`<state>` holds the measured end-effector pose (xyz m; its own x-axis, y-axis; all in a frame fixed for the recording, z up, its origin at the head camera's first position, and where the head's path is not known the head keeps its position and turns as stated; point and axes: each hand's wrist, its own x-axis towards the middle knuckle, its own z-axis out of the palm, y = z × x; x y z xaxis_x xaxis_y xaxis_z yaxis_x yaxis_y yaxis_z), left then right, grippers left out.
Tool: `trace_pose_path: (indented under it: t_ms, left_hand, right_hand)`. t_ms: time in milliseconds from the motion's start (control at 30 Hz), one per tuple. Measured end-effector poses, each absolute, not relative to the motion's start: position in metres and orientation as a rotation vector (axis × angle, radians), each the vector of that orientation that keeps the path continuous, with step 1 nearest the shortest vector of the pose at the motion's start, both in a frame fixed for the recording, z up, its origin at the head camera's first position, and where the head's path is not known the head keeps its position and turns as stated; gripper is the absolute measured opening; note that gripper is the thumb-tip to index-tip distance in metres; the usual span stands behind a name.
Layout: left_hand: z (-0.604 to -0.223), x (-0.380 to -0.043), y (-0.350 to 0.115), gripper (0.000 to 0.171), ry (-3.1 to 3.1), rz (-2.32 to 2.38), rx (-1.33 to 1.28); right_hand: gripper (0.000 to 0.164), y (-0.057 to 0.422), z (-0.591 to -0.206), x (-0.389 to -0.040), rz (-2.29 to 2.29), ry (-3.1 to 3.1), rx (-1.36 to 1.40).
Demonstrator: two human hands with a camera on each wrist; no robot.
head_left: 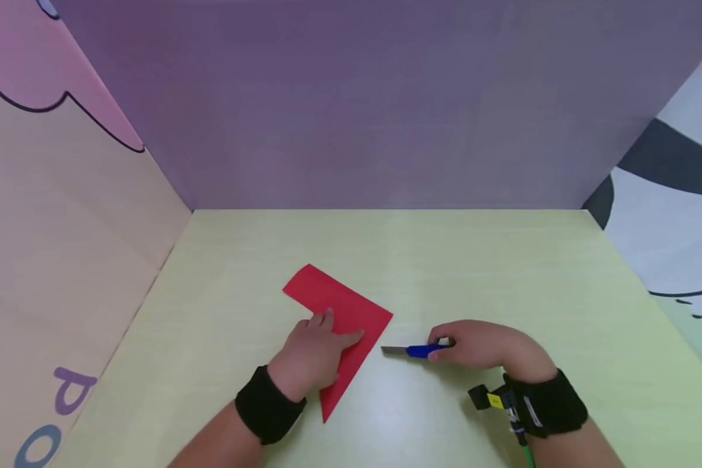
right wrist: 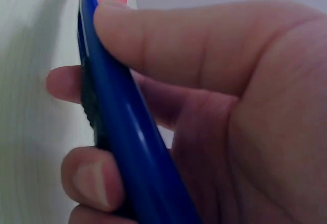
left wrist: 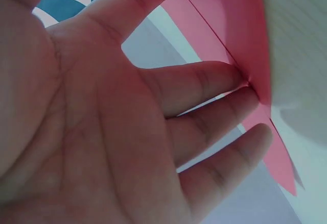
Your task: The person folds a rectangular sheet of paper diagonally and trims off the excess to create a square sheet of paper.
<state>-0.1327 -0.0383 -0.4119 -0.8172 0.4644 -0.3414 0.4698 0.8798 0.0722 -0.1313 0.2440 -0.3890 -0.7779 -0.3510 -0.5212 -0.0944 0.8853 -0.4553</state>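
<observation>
A red sheet of paper [head_left: 359, 315] lies on the table, bent like an L with a pointed near end. My left hand [head_left: 311, 356] presses on it with fingers spread and fairly straight. In the left wrist view the fingertips meet the paper [left wrist: 248, 25] along a dark line, and its layers part slightly at the narrow tip. To the right, my right hand [head_left: 482, 344] grips a blue utility knife [head_left: 419, 351]. Its blade [head_left: 393, 350] is out and points left, a little right of the paper's edge. Thumb and fingers wrap the handle [right wrist: 127, 117] in the right wrist view.
The pale table [head_left: 474, 260] ends at a purple wall [head_left: 386, 110] at the back. Printed side walls stand left [head_left: 64, 227] and right [head_left: 678, 214]. A black wristband [head_left: 552, 403] with a small camera and green cable [head_left: 528, 455] is on the right wrist.
</observation>
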Motion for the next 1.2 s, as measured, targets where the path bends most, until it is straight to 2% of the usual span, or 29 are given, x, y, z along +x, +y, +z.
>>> trace_pose_path:
  t_ms: [267, 533, 1000, 1200]
  left_hand:
    - [-0.418, -0.140, -0.043, 0.091, 2.699, 0.045, 0.723]
    - [-0.424, -0.153, -0.048, 0.109, 2.655, 0.190, 0.664]
    - [-0.418, -0.152, -0.048, 0.104, 2.649, 0.224, 0.689]
    - [-0.419, -0.152, -0.048, 0.107, 2.652, 0.231, 0.680]
  right_hand:
    - [0.008, 0.240, -0.392, -0.132, -0.542, 2.470, -0.274]
    - [0.012, 0.236, -0.395, -0.134, -0.512, 2.507, -0.279]
    - [0.012, 0.216, -0.391, -0.127, -0.425, 2.542, -0.330]
    - [0.012, 0.209, -0.393, -0.125, -0.417, 2.528, -0.385]
